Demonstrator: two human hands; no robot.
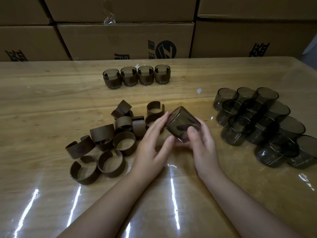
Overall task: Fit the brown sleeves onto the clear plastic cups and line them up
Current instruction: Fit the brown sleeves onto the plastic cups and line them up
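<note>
Cup [182, 124] in hand lies tilted on its side above the middle of the table [42, 103], one flat end turned toward the far edge and slightly left. The right hand [202, 143] holds it, thumb over the near wall and fingers curled beneath. The left hand [152, 140] touches it with fairly straight fingers, fingertips at the far end and thumb near the lower rim; it carries no sleeve. Whether a sleeve already sits on this cup cannot be told, since the wall looks dark throughout.

Loose sleeves [106, 143] lie heaped just left of the hands, toward the left edge. Each is a split band with a gap. Bare cups [257, 121] cluster toward the right edge, some stacked. Four finished cups [137, 76] stand in a row touching one another near the far edge, in front of cardboard boxes [125, 40].

The step appears to be readying this cup for a sleeve. Doing it well probably means the right hand keeping a steady hold while the left picks the nearest band, spreads its gap, and slides it squarely on from the narrower end. It should seat level, as on the finished four. The cup then likely belongs at one end of that row, touching its neighbour.
</note>
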